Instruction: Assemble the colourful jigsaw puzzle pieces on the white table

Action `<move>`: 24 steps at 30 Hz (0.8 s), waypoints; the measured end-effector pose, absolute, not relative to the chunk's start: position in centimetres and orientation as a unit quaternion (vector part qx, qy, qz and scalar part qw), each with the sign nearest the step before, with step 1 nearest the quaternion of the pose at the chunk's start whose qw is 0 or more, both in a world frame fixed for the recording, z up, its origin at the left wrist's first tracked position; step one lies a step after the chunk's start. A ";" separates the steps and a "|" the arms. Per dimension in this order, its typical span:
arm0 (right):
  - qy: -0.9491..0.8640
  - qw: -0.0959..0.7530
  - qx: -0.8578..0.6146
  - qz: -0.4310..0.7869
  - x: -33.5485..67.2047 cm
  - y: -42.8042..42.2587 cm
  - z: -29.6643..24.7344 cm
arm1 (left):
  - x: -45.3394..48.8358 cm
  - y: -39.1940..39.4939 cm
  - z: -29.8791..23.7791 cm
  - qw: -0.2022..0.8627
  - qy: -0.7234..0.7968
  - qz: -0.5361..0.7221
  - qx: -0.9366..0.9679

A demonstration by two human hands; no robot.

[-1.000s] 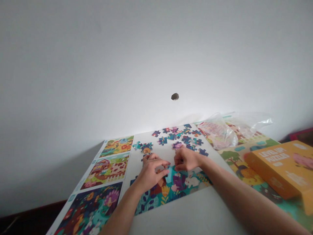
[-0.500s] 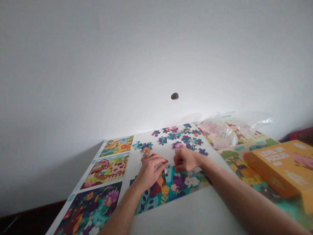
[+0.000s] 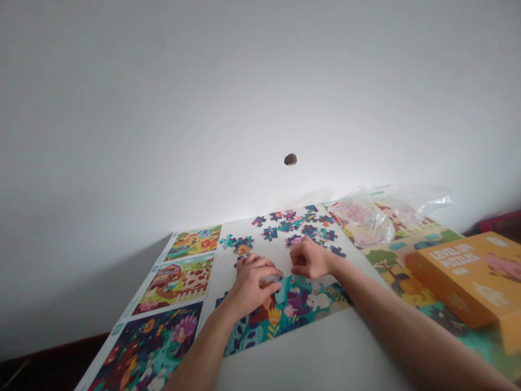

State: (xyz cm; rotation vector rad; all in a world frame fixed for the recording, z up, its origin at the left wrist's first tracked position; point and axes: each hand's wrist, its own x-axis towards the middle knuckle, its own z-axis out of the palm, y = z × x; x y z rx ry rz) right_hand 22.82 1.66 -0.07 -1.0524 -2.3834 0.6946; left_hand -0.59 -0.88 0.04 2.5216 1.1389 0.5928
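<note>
A partly joined jigsaw puzzle with a white rabbit, flowers and leaves lies on the white sheet in front of me. Over its upper left part rests my left hand, fingers stretched and thumb apart, touching the pieces. My right hand is curled just beyond the puzzle's top edge; whatever its fingertips may hold is hidden. Beside it lies a purple puzzle piece. Joined pieces with an orange patch sit just past my left fingers.
Several loose puzzle pieces are scattered at the back, near the wall with a hole. Printed picture panels run along the left. At right are a crumpled plastic bag and an orange puzzle box.
My right hand has lifted slightly back from the puzzle's top edge, uncovering more of the purple-and-teal area. My left thumb and fingers have shifted slightly right.
</note>
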 end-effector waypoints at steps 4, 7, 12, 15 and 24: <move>-0.872 0.200 -0.384 0.230 22.7 1.6 0.1 | -0.7 -0.9 0.1 0.166 0.389 0.212 0.881; -0.877 0.184 -0.387 0.216 22.6 1.5 0.2 | -0.7 -0.9 0.1 0.165 0.381 0.211 0.885; -0.879 0.182 -0.385 0.215 22.6 1.5 0.3 | -0.6 -1.1 0.2 0.148 0.372 0.185 0.898; -0.874 0.193 -0.388 0.218 22.7 1.6 0.2 | -0.6 -1.1 0.2 0.140 0.370 0.169 0.903; -0.825 0.315 -0.440 0.165 22.9 2.0 -0.2 | -0.7 -1.0 -0.4 0.223 0.429 0.276 0.830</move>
